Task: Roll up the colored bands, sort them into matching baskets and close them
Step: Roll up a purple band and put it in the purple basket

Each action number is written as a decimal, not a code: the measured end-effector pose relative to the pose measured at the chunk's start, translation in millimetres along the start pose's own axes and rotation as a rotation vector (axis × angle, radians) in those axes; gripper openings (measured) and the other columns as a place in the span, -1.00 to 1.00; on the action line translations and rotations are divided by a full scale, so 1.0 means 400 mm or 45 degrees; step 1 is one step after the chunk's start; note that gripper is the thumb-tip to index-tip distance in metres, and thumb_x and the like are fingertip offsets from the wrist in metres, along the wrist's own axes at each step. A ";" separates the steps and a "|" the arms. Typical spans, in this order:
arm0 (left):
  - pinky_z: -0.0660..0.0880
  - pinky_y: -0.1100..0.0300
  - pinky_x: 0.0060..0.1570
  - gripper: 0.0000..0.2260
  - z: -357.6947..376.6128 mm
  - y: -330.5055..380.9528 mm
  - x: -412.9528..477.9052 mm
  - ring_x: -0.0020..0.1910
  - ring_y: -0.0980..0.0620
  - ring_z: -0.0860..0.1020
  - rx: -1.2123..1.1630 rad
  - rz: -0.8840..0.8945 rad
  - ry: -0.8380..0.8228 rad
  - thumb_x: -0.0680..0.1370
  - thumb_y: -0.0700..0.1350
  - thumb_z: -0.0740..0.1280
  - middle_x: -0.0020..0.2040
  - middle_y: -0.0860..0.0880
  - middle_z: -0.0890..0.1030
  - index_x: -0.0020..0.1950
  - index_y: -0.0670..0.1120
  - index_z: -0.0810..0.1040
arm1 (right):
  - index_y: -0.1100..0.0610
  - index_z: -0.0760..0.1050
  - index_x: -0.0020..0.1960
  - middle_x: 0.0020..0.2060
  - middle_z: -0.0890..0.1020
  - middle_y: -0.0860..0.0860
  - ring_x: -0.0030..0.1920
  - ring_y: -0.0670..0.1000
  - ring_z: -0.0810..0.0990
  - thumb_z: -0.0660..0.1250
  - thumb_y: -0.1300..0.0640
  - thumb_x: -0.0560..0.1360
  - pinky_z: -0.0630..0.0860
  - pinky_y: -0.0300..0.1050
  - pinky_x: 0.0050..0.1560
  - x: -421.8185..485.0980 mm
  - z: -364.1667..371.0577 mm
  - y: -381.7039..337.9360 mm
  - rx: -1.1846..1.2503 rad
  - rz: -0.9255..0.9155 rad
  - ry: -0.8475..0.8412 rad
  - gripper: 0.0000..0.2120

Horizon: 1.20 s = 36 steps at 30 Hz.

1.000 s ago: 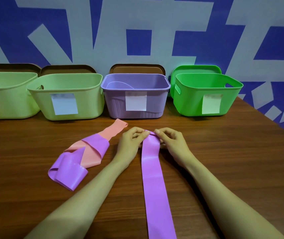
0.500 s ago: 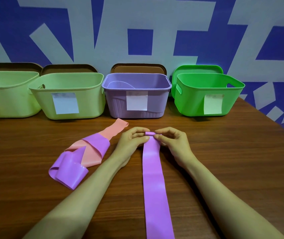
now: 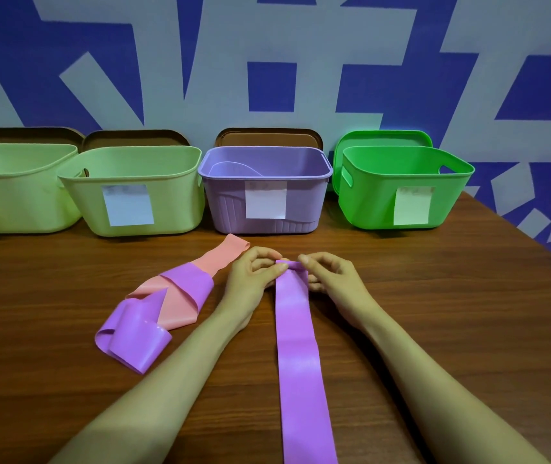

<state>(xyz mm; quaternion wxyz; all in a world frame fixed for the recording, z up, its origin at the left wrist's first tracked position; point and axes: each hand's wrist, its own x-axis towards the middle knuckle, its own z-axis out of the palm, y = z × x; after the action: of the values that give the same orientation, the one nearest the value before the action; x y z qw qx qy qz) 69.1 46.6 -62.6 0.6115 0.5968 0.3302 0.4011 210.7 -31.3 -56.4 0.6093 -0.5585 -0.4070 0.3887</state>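
Here's the risk: the small roll (image 3: 289, 264) at the far end of the long purple rubbery band (image 3: 296, 346) looks like only 1 or 2 turns, and stretchy strip like that probably wants to spring open. If either pinch slackens, I'd expect it to unwind. If 1 hand rolls ahead of the other, it could go crooked and cone out sideways. The flat tail runs from just in front of the lilac plastic basket (image 3: 227, 202) straight toward the person and out of view, so there's plenty left to wander.

Now the hands. The left hand (image 3: 254, 276), in front of that basket, has its fingers curled and pinches the roll's left end. The right hand (image 3: 331, 279) mirrors it, pinching the right end. Both are grasping, and they sit close together.

Front-left of the lilac basket, a second purple band (image 3: 133, 339) lies tangled with a salmon-pink band (image 3: 230, 254), both unrolled. To the basket's right stands a bright green basket (image 3: 374, 202), and to its left 2 pale green baskets (image 3: 167, 195). All 4 are open.
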 end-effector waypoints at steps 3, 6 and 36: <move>0.55 0.26 -0.09 -0.87 0.003 0.006 -0.003 -0.08 0.07 0.61 0.002 0.022 -0.022 0.48 -0.29 0.40 -0.07 -0.05 0.64 -0.04 -0.09 0.55 | 0.18 0.61 -0.08 -0.24 0.64 0.06 -0.26 -0.13 0.55 0.40 0.18 0.49 0.46 -0.29 -0.26 -0.003 -0.002 0.005 -0.100 -0.041 -0.024 -0.92; 0.55 0.30 -0.10 -0.83 0.003 0.005 -0.005 -0.05 0.09 0.62 0.014 -0.003 -0.068 0.50 -0.27 0.38 -0.01 -0.06 0.63 0.05 -0.08 0.52 | 0.22 0.60 -0.07 -0.25 0.65 0.05 -0.26 -0.14 0.57 0.39 0.22 0.50 0.47 -0.32 -0.28 -0.005 -0.003 0.005 -0.060 -0.059 -0.020 -0.93; 0.56 0.19 0.05 -0.72 0.004 0.001 -0.005 0.05 0.04 0.61 0.064 0.054 -0.100 0.43 -0.29 0.45 0.06 -0.05 0.62 0.06 -0.06 0.50 | 0.18 0.61 -0.06 -0.19 0.64 0.12 -0.19 0.01 0.51 0.40 0.23 0.48 0.45 -0.20 -0.19 0.004 -0.014 0.010 -0.085 -0.026 -0.050 -0.95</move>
<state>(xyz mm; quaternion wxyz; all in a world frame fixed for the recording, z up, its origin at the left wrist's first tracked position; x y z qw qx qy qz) 69.5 44.2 -62.3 0.6002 0.6341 0.3032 0.3818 216.4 -31.5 -60.5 0.5861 -0.5667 -0.4373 0.3795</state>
